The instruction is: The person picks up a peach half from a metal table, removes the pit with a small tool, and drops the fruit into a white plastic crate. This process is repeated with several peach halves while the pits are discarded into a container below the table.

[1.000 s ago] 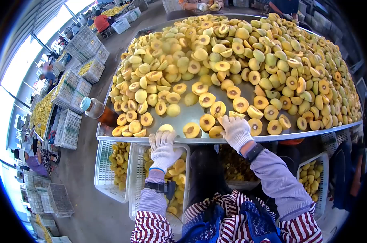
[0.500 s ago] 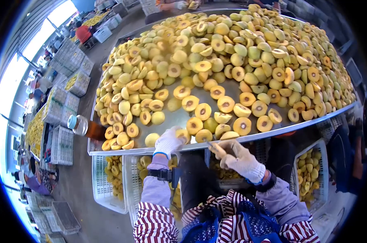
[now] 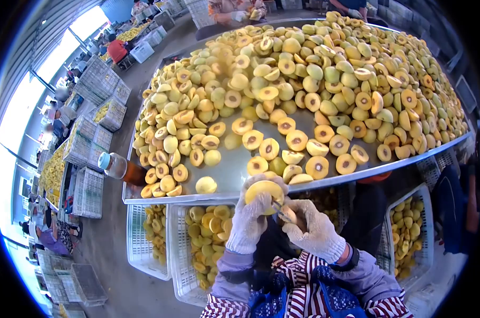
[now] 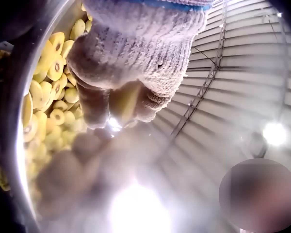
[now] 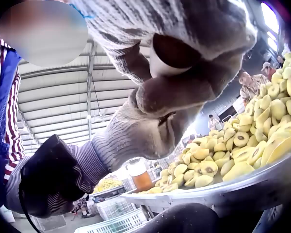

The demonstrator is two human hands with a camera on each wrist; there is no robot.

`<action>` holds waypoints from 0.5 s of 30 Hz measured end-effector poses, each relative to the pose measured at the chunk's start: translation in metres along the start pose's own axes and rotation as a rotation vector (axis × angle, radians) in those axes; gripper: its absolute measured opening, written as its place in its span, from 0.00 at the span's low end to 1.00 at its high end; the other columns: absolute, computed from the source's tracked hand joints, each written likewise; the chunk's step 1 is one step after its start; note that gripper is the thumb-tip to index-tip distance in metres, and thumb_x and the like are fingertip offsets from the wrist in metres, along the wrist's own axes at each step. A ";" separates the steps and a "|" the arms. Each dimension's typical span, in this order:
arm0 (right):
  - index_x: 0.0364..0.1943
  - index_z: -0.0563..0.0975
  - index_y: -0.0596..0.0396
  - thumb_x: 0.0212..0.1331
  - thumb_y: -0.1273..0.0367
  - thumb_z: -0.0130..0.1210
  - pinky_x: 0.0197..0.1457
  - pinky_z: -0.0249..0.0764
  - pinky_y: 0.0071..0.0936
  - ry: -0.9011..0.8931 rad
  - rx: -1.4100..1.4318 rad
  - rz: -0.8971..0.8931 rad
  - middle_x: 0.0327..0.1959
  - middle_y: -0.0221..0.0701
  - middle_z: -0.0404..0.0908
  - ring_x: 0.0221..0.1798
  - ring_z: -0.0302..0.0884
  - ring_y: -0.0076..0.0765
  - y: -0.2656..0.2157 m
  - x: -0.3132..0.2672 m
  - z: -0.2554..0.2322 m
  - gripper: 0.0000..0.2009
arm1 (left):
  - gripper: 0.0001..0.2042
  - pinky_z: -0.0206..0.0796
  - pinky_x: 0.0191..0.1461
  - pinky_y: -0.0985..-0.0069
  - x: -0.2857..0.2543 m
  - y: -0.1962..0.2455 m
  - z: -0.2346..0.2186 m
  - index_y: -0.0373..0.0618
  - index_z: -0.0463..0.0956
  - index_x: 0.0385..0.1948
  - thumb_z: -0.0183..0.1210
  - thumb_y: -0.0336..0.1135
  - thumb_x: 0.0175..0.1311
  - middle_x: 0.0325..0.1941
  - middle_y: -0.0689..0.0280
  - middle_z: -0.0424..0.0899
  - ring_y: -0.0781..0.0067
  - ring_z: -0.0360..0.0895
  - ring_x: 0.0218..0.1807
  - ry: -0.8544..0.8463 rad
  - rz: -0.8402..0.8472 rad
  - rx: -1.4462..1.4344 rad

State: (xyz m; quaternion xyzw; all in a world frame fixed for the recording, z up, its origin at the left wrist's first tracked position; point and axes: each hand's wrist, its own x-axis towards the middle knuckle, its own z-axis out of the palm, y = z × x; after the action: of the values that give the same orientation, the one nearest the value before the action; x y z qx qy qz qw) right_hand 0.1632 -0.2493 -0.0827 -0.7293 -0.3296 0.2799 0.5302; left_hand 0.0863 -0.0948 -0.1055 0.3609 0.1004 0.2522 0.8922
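Observation:
Over the tray's near edge, my gloved left hand (image 3: 249,225) grips a halved yellow fruit (image 3: 263,193), its fingers curled around the sides. Beside it my gloved right hand (image 3: 318,229) holds a small tool by its pale handle (image 3: 287,214), and the tool's thin metal end meets the fruit's lower right side. In the left wrist view, the left hand (image 4: 131,53) has part of the fruit (image 4: 127,101) showing between its fingers. The right hand (image 5: 189,53) fills the top of the right wrist view, curled around a pale rounded end (image 5: 166,68).
Halved fruits (image 3: 314,69) are heaped on the metal tray (image 3: 224,172), with several loose near its front edge. A bottle of brown liquid (image 3: 124,169) stands at the tray's left edge. Below are crates of fruit, including a white crate (image 3: 180,265). Other people sit beyond the tray.
The left hand has come off the tray's front area, moving right with a fruit half to meet the right hand. The right hand has drawn back from the loose fruit, holding the tool.

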 end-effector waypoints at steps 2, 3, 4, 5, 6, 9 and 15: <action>0.55 0.73 0.49 0.55 0.63 0.64 0.44 0.80 0.36 -0.004 -0.070 0.015 0.38 0.40 0.84 0.40 0.85 0.50 -0.011 -0.008 -0.008 0.23 | 0.28 0.75 0.55 0.61 -0.010 0.000 0.016 0.45 0.65 0.64 0.64 0.40 0.64 0.57 0.52 0.77 0.56 0.79 0.53 0.110 -0.052 0.025; 0.55 0.73 0.48 0.55 0.63 0.65 0.43 0.80 0.36 0.006 -0.105 0.007 0.38 0.40 0.84 0.40 0.85 0.50 -0.012 -0.012 -0.010 0.23 | 0.29 0.75 0.56 0.61 -0.014 0.000 0.022 0.45 0.65 0.65 0.64 0.41 0.64 0.57 0.52 0.77 0.55 0.79 0.53 0.161 -0.075 0.040; 0.55 0.73 0.48 0.55 0.63 0.65 0.42 0.80 0.36 0.018 -0.139 -0.004 0.38 0.39 0.84 0.39 0.84 0.51 -0.012 -0.014 -0.011 0.23 | 0.30 0.72 0.60 0.60 -0.016 -0.002 0.019 0.44 0.64 0.65 0.64 0.44 0.65 0.59 0.54 0.76 0.55 0.77 0.57 0.146 -0.088 0.003; 0.55 0.73 0.48 0.55 0.63 0.65 0.41 0.80 0.36 0.065 -0.174 -0.050 0.38 0.39 0.84 0.38 0.84 0.51 -0.012 -0.016 -0.012 0.23 | 0.30 0.71 0.62 0.60 -0.017 -0.006 0.019 0.44 0.64 0.65 0.64 0.46 0.64 0.61 0.55 0.75 0.56 0.76 0.58 0.152 -0.052 -0.029; 0.55 0.73 0.48 0.55 0.63 0.65 0.41 0.80 0.36 0.111 -0.209 -0.096 0.38 0.39 0.84 0.38 0.84 0.51 -0.011 -0.018 -0.013 0.23 | 0.31 0.69 0.63 0.59 -0.016 -0.010 0.021 0.44 0.64 0.65 0.64 0.47 0.64 0.62 0.56 0.74 0.57 0.74 0.60 0.158 -0.015 -0.060; 0.53 0.74 0.47 0.53 0.62 0.67 0.37 0.79 0.35 0.210 -0.315 -0.214 0.39 0.37 0.84 0.36 0.84 0.48 -0.010 -0.021 -0.013 0.23 | 0.28 0.59 0.73 0.55 -0.024 -0.015 0.028 0.44 0.65 0.62 0.60 0.51 0.68 0.68 0.52 0.69 0.50 0.67 0.68 0.173 0.026 -0.107; 0.52 0.73 0.47 0.56 0.59 0.64 0.30 0.76 0.36 0.246 -0.520 -0.274 0.35 0.34 0.83 0.32 0.83 0.46 -0.014 -0.027 -0.016 0.21 | 0.27 0.59 0.72 0.54 -0.032 -0.025 0.044 0.45 0.65 0.61 0.55 0.55 0.70 0.69 0.53 0.69 0.50 0.69 0.67 0.169 0.097 -0.021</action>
State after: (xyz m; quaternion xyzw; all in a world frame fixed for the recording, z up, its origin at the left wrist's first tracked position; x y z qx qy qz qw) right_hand 0.1556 -0.2770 -0.0635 -0.8176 -0.4187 0.0219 0.3946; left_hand 0.0847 -0.1526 -0.0907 0.3334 0.1550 0.3257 0.8711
